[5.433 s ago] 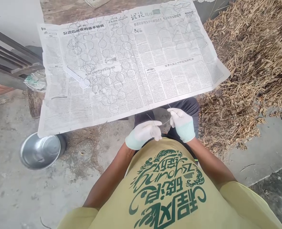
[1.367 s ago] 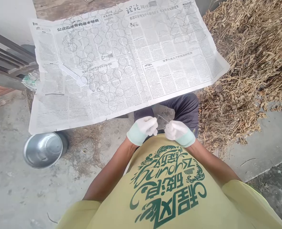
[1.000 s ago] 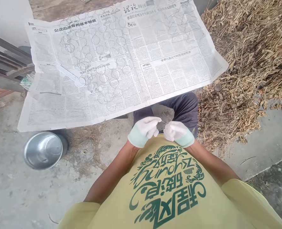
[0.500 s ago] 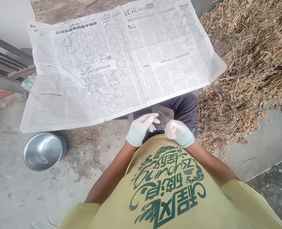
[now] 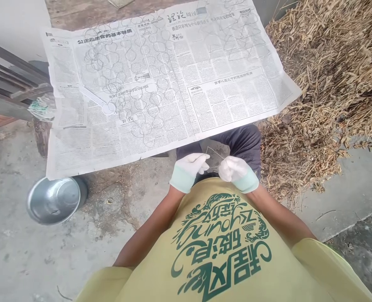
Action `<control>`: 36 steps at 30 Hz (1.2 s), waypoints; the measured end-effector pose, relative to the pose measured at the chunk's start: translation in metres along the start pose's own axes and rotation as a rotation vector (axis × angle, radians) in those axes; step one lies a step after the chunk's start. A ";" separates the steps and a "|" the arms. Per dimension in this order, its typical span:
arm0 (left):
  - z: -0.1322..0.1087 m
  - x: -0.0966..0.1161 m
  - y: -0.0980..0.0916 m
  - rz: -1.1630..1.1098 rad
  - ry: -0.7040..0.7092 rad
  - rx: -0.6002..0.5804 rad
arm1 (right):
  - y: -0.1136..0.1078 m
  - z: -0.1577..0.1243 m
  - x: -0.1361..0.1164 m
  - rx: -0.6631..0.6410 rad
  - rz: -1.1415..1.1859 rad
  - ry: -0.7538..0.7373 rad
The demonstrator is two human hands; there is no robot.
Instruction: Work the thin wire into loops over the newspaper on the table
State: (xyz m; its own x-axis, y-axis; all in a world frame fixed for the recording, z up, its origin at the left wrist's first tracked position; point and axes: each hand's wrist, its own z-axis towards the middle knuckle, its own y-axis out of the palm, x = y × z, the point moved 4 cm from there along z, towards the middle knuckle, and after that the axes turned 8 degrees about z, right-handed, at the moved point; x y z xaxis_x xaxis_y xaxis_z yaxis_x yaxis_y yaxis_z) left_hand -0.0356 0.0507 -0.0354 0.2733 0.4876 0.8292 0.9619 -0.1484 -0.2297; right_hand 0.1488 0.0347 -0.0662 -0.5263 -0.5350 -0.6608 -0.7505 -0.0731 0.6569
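A thin bent wire (image 5: 215, 152) runs between my two gloved hands in front of my waist, with a sharp corner at its top. My left hand (image 5: 190, 167), in a white glove with a pale green cuff, has its fingers pinched at the wire's left side. On the other side, my right hand (image 5: 237, 171) is closed round the wire's right part. Just beyond my hands lies a newspaper sheet (image 5: 75, 157) on a wooden table (image 5: 79, 12). Many thin looped wires (image 5: 152, 98) are spread over its left and middle, with more bent wires (image 5: 244, 37) at upper right.
A metal pot (image 5: 55, 201) stands on the concrete floor to the left. Dry straw (image 5: 327, 92) is heaped along the right. Dark wooden slats (image 5: 9, 69) and a crumpled plastic bag (image 5: 41, 108) are at the left of the table. The newspaper overhangs the table's near edge.
My left fingers have closed in from a looser spread to a tighter pinch at the wire. The wire's corner now stands clearer between my hands. The newspaper's near left corner has shifted rightward.
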 end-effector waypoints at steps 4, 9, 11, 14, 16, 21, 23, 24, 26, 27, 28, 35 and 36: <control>-0.001 0.001 0.000 0.052 0.021 0.012 | 0.003 0.000 -0.001 0.005 0.048 0.028; 0.000 0.003 -0.005 0.037 0.092 0.012 | -0.003 0.000 0.006 0.094 0.051 0.029; 0.001 0.001 -0.006 0.018 0.104 0.006 | -0.006 0.001 0.010 0.127 0.034 0.036; 0.003 -0.003 -0.005 -0.018 0.097 -0.009 | -0.009 0.002 0.010 0.175 0.028 0.036; 0.006 -0.008 -0.003 -0.021 0.052 -0.029 | -0.011 0.003 0.008 0.213 -0.008 0.028; 0.011 -0.015 0.004 0.066 -0.045 -0.027 | -0.012 0.001 -0.003 0.345 -0.231 -0.074; 0.012 -0.013 0.005 0.081 -0.033 -0.018 | -0.010 -0.002 -0.008 0.392 -0.328 -0.122; 0.012 -0.012 0.005 0.082 -0.025 -0.015 | -0.008 -0.003 -0.011 0.406 -0.367 -0.143; 0.012 -0.011 0.006 0.083 -0.015 -0.014 | -0.006 -0.005 -0.014 0.424 -0.421 -0.170; 0.013 -0.010 0.006 0.082 -0.012 -0.017 | -0.006 -0.005 -0.015 0.436 -0.438 -0.182; 0.013 -0.010 0.006 0.082 -0.010 -0.020 | -0.007 -0.005 -0.016 0.448 -0.451 -0.195; 0.018 -0.007 0.006 0.149 0.025 -0.033 | -0.013 -0.001 -0.023 0.430 -0.498 -0.244; 0.017 -0.006 0.005 0.151 0.038 -0.030 | -0.013 0.000 -0.027 0.424 -0.504 -0.238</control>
State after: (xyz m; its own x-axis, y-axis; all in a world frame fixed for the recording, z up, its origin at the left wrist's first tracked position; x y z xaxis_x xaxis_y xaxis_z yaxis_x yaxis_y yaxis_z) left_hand -0.0325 0.0622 -0.0501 0.4133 0.4250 0.8053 0.9091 -0.2435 -0.3381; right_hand 0.1727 0.0500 -0.0563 -0.1105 -0.3194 -0.9411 -0.9918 0.0967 0.0836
